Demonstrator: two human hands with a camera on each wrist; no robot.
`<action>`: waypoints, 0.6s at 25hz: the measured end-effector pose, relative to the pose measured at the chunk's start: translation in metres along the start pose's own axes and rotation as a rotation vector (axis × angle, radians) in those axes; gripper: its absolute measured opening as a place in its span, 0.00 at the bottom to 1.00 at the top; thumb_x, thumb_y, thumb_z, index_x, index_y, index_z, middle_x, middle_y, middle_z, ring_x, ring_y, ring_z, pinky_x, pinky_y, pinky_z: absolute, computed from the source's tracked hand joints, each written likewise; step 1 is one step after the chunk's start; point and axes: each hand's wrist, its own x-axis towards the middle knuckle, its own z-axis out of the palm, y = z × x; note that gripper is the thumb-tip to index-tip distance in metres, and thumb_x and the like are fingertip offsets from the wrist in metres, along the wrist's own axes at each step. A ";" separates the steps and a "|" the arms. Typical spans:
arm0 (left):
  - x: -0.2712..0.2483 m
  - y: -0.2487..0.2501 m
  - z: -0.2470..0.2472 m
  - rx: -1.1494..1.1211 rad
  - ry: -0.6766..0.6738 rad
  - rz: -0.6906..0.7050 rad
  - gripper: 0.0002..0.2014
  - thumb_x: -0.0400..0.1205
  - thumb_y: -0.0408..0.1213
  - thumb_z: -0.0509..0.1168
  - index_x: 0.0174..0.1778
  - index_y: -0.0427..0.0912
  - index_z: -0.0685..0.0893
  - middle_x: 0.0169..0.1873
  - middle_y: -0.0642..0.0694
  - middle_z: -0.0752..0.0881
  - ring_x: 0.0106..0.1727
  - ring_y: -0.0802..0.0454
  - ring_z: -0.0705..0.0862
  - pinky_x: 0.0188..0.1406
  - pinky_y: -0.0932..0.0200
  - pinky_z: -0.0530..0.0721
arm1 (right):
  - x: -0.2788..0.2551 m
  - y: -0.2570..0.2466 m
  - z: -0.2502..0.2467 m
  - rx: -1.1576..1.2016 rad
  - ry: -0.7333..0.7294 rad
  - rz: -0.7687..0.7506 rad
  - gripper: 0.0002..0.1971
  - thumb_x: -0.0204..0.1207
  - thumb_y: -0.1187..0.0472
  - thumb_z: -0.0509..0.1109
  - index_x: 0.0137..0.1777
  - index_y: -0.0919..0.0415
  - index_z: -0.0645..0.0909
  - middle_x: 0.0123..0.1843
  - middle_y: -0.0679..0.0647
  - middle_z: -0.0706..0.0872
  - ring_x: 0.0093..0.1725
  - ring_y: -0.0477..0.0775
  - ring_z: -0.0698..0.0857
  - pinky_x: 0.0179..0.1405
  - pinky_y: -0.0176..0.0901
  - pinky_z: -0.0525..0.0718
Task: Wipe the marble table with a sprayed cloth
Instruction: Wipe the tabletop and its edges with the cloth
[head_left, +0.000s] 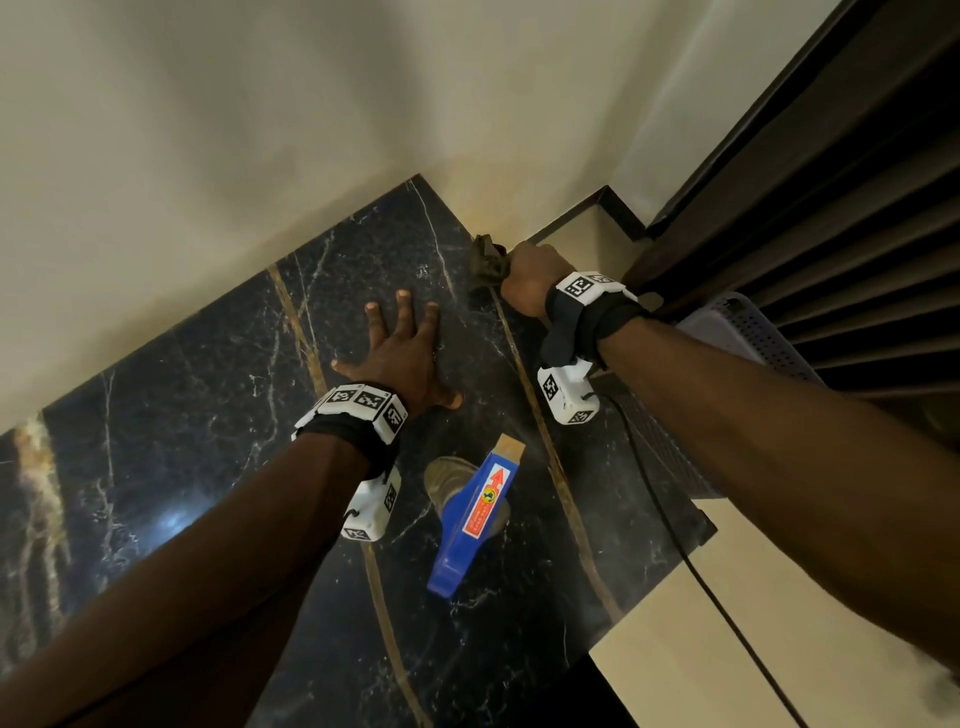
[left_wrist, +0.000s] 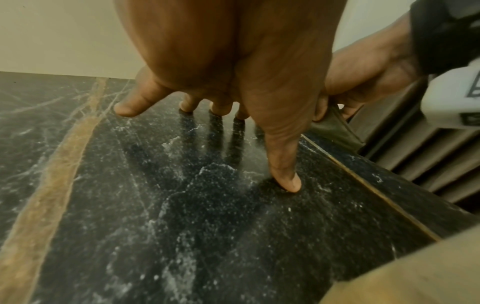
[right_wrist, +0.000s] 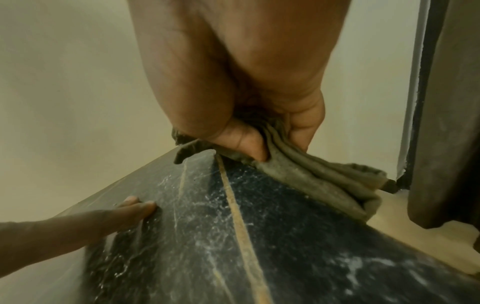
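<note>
Cloth (head_left: 487, 260), olive and bunched into soft folds, sits at the far right corner of the black marble worktop (head_left: 208, 415), which has gold and white veins and meets a cream wall (head_left: 208, 130). Right hand (head_left: 530, 278) has its fingers (right_wrist: 241, 142) curled tight round it. Left hand (head_left: 402, 358) lies flat, fingers (left_wrist: 285, 176) spread and pressing the glossy stone. A blue spray bottle (head_left: 470, 519) stands just behind it.

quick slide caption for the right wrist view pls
Right hand grips a bunched olive cloth at the marble table's far edge; left hand rests flat alongside.
</note>
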 end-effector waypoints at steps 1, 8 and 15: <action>0.000 0.000 0.000 0.004 -0.001 -0.003 0.67 0.70 0.62 0.81 0.90 0.61 0.36 0.88 0.53 0.27 0.87 0.35 0.26 0.69 0.03 0.53 | 0.003 -0.005 0.000 0.018 0.007 -0.009 0.06 0.78 0.61 0.65 0.51 0.63 0.75 0.50 0.62 0.82 0.43 0.64 0.80 0.42 0.51 0.81; -0.001 -0.002 0.002 -0.001 0.001 0.011 0.66 0.70 0.61 0.81 0.90 0.62 0.35 0.88 0.53 0.27 0.87 0.35 0.26 0.69 0.03 0.52 | -0.012 -0.003 0.006 0.047 0.012 -0.001 0.09 0.79 0.60 0.65 0.54 0.65 0.79 0.52 0.64 0.83 0.50 0.68 0.84 0.42 0.49 0.77; -0.003 -0.005 0.001 -0.003 -0.011 0.039 0.66 0.70 0.62 0.80 0.90 0.64 0.35 0.88 0.53 0.27 0.87 0.34 0.26 0.69 0.03 0.50 | -0.079 0.056 0.029 0.081 -0.027 0.084 0.05 0.79 0.60 0.66 0.48 0.62 0.77 0.48 0.61 0.82 0.44 0.65 0.82 0.41 0.50 0.78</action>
